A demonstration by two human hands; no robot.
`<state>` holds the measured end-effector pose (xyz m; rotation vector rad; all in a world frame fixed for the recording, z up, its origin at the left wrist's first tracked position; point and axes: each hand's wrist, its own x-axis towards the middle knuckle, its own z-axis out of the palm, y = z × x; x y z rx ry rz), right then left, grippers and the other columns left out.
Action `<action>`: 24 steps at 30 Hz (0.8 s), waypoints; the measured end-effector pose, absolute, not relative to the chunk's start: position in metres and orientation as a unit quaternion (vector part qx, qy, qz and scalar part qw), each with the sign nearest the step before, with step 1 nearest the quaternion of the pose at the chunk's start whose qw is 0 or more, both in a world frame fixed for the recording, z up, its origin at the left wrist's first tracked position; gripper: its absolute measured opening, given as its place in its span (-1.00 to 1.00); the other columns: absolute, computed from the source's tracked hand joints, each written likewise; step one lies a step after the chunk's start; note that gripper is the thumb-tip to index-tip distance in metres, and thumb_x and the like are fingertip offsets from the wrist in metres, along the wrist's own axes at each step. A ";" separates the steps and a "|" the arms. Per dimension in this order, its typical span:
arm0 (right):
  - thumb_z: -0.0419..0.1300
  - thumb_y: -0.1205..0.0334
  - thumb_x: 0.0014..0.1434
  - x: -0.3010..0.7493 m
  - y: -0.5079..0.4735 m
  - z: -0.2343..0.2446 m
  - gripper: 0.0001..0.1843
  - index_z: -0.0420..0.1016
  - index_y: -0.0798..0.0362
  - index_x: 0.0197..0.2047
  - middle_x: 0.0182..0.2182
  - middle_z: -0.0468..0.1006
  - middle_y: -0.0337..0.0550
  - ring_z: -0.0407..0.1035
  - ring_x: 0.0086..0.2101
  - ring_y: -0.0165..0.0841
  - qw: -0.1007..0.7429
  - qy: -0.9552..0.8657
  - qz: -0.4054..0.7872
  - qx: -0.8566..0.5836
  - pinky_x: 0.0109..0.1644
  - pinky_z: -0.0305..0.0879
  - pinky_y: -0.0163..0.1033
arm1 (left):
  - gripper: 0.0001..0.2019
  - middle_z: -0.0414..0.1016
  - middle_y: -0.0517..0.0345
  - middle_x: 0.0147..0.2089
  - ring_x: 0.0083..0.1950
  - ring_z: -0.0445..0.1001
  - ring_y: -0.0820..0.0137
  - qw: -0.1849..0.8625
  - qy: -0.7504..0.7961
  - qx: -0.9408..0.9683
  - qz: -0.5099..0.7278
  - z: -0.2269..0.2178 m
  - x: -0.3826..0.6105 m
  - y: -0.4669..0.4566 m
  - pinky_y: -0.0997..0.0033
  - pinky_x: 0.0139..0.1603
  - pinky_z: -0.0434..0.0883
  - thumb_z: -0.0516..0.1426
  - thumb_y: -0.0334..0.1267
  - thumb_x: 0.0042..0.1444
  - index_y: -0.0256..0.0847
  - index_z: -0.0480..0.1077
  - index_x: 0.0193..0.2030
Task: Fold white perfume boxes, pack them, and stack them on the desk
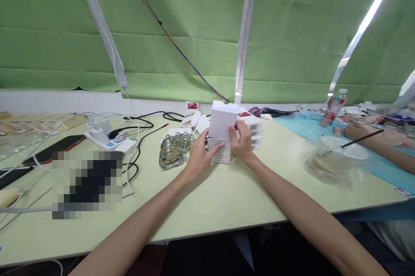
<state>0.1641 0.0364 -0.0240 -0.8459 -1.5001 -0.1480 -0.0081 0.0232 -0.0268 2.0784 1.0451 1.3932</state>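
In front of me a small carton [221, 155] with fine print on its side stands upright on the table. A plain white cardboard piece [223, 120] rises from its top; I cannot tell whether it is an inner sleeve or an opened part of the carton. My left hand [200, 155] grips the carton's left side, thumb across the printed face. My right hand [241, 142] pinches the white piece at its right edge. Left of the carton sit several clear glass bottles [171, 158] with gold details. Stacked boxes [255, 131] with barcodes stand just behind my right hand.
White cartons and flaps [191, 119] lie behind the bottles. A power strip [108, 139], cables and a phone [55, 148] occupy the left. At right are a bagged plastic cup with a straw [337, 155], a bottle [333, 107] and another person's arm [376, 137] over a blue sheet.
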 end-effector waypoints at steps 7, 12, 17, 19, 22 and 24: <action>-0.01 0.08 0.40 0.164 0.034 -0.022 -0.74 0.36 0.03 -0.26 -0.38 0.39 -0.13 0.29 -0.30 -0.25 0.645 -0.671 -0.072 -0.357 -0.22 0.24 -0.15 | -0.46 0.53 -0.05 0.11 0.02 0.56 0.21 0.221 0.374 0.747 0.503 -0.026 -0.008 0.022 0.13 0.08 0.54 0.30 -0.08 0.12 -0.18 0.31 0.20; -0.01 0.08 0.39 0.164 0.034 -0.022 -0.73 0.38 0.03 -0.25 -0.38 0.41 -0.11 0.28 -0.29 -0.24 0.642 -0.671 -0.073 -0.362 -0.21 0.25 -0.13 | -0.47 0.54 -0.05 0.11 0.03 0.57 0.21 0.220 0.377 0.744 0.506 -0.024 -0.008 0.021 0.12 0.09 0.55 0.29 -0.11 0.12 -0.18 0.30 0.20; 0.00 0.10 0.39 0.164 0.034 -0.023 -0.74 0.40 0.03 -0.25 -0.39 0.42 -0.10 0.29 -0.29 -0.22 0.645 -0.670 -0.080 -0.359 -0.22 0.26 -0.12 | -0.48 0.52 -0.03 0.14 0.05 0.56 0.22 0.222 0.370 0.744 0.510 -0.025 -0.008 0.022 0.11 0.11 0.55 0.28 -0.12 0.13 -0.17 0.30 0.20; 0.01 0.11 0.39 0.164 0.034 -0.022 -0.75 0.41 0.03 -0.24 -0.39 0.44 -0.09 0.29 -0.29 -0.23 0.648 -0.667 -0.084 -0.357 -0.22 0.26 -0.12 | -0.47 0.52 -0.04 0.16 0.07 0.56 0.21 0.224 0.370 0.743 0.511 -0.025 -0.008 0.022 0.10 0.13 0.55 0.28 -0.14 0.13 -0.17 0.30 0.21; 0.03 0.14 0.39 0.165 0.033 -0.022 -0.77 0.44 0.06 -0.20 -0.37 0.45 -0.09 0.29 -0.29 -0.24 0.655 -0.664 -0.084 -0.351 -0.22 0.26 -0.13 | -0.45 0.50 -0.07 0.18 0.10 0.56 0.19 0.229 0.370 0.741 0.512 -0.026 -0.008 0.022 0.08 0.15 0.54 0.28 -0.15 0.13 -0.18 0.28 0.24; 0.04 0.15 0.38 0.165 0.033 -0.023 -0.78 0.45 0.07 -0.17 -0.37 0.46 -0.09 0.29 -0.28 -0.24 0.659 -0.663 -0.082 -0.346 -0.22 0.26 -0.14 | -0.44 0.50 -0.08 0.20 0.10 0.56 0.18 0.230 0.371 0.740 0.512 -0.026 -0.008 0.022 0.08 0.15 0.54 0.27 -0.15 0.14 -0.19 0.28 0.25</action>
